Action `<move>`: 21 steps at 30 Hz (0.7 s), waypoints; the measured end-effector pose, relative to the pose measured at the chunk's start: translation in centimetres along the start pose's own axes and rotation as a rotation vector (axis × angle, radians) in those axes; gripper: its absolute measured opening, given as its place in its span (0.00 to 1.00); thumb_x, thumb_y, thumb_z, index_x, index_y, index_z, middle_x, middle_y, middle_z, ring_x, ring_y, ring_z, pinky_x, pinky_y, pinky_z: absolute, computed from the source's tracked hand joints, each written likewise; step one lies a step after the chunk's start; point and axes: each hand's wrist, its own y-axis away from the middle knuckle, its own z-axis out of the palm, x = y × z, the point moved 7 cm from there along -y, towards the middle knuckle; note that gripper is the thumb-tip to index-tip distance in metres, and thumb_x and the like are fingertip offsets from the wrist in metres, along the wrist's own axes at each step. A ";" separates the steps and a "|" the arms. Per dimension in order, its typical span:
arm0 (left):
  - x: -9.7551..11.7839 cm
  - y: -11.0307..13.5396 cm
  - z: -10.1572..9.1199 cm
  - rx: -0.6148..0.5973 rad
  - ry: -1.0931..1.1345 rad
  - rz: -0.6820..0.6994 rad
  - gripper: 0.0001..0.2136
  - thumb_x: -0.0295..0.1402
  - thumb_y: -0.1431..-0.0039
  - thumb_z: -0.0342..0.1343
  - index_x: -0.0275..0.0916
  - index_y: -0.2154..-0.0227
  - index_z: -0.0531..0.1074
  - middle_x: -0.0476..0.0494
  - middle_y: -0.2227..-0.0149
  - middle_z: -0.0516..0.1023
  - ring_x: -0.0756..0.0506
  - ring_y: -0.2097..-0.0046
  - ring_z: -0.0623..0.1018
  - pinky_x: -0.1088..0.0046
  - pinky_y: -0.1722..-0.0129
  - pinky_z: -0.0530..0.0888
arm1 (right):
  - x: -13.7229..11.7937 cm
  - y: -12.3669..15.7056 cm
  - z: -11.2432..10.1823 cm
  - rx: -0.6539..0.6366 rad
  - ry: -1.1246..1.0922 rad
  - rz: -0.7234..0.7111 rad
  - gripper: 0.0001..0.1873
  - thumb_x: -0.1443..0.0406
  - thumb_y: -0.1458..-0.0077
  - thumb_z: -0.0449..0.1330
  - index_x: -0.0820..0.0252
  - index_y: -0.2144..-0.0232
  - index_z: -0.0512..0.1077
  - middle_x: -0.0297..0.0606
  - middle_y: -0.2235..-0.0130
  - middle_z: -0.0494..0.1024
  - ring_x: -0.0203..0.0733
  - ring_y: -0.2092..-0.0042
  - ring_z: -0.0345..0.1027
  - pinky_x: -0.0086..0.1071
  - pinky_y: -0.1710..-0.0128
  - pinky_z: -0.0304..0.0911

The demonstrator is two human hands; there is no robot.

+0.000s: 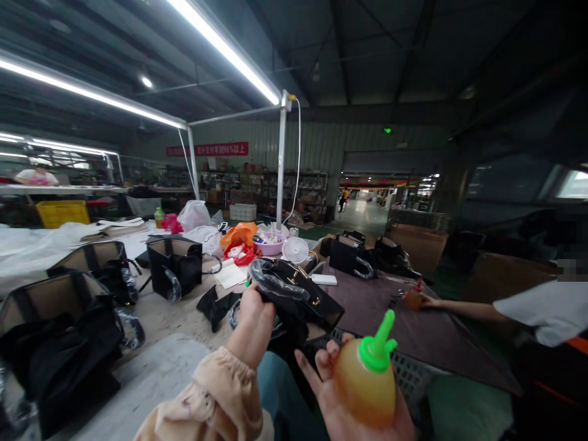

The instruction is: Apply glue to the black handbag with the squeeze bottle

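Observation:
My right hand [324,383] is wrapped round a squeeze bottle [361,389] of amber liquid, its green nozzle [381,343] pointing up. My left hand [256,315] is closed at the near side of a black handbag [316,300], by its plastic-wrapped handle [278,282]; the fingertips are hidden. A bit of green shows beside the left fingers, too small to name. The handbag is tilted, with gold-coloured fittings on its upper side, and sits just above and beyond the bottle.
Several black bags [177,269] stand on the table to the left. A white fan [295,250], a lilac basin [270,245] and an orange plastic bag [239,236] are further back. At right, a co-worker's hand [427,301] holds a red-tipped bottle [414,298]. A grey crate [411,370] lies below.

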 end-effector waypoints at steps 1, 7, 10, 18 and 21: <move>-0.7 0.3 -0.5 0.032 0.046 -0.039 0.09 0.29 0.39 0.48 0.39 0.68 0.74 0.45 0.75 0.78 0.43 0.63 0.80 0.67 0.57 0.79 | 0.3 -0.4 0.3 0.008 -0.025 -0.023 0.16 0.47 0.51 0.63 0.46 0.65 0.80 0.35 0.63 0.82 0.48 0.58 0.75 0.60 0.38 0.55; -3.7 2.2 -2.7 0.253 0.250 -0.184 0.10 0.25 0.37 0.48 0.40 0.73 0.69 0.49 0.78 0.76 0.48 0.73 0.78 0.73 0.64 0.79 | 2.0 -3.2 -0.2 0.165 -0.015 -0.169 0.13 0.51 0.54 0.66 0.48 0.67 0.80 0.32 0.64 0.83 0.47 0.58 0.76 0.64 0.40 0.53; -4.2 3.3 -3.3 0.259 0.252 -0.214 0.08 0.27 0.37 0.51 0.38 0.72 0.71 0.47 0.77 0.78 0.47 0.72 0.79 0.70 0.63 0.79 | 1.8 -4.0 -0.6 0.197 0.013 -0.240 0.12 0.53 0.55 0.67 0.49 0.66 0.80 0.31 0.65 0.83 0.45 0.61 0.76 0.61 0.42 0.58; -2.9 7.8 -7.1 -0.071 -0.136 -0.270 0.12 0.25 0.52 0.64 0.34 0.62 0.77 0.42 0.66 0.83 0.42 0.64 0.81 0.74 0.68 0.75 | 1.4 -4.4 -1.0 0.209 0.100 -0.183 0.13 0.53 0.54 0.68 0.49 0.65 0.79 0.34 0.64 0.83 0.47 0.59 0.77 0.56 0.49 0.68; -2.5 9.2 -9.5 -0.117 -0.413 -0.440 0.13 0.36 0.48 0.61 0.37 0.60 0.76 0.40 0.64 0.82 0.40 0.64 0.81 0.71 0.71 0.75 | 2.8 -4.1 -1.4 0.215 0.145 -0.107 0.17 0.52 0.57 0.71 0.50 0.65 0.80 0.36 0.63 0.83 0.47 0.60 0.77 0.55 0.51 0.69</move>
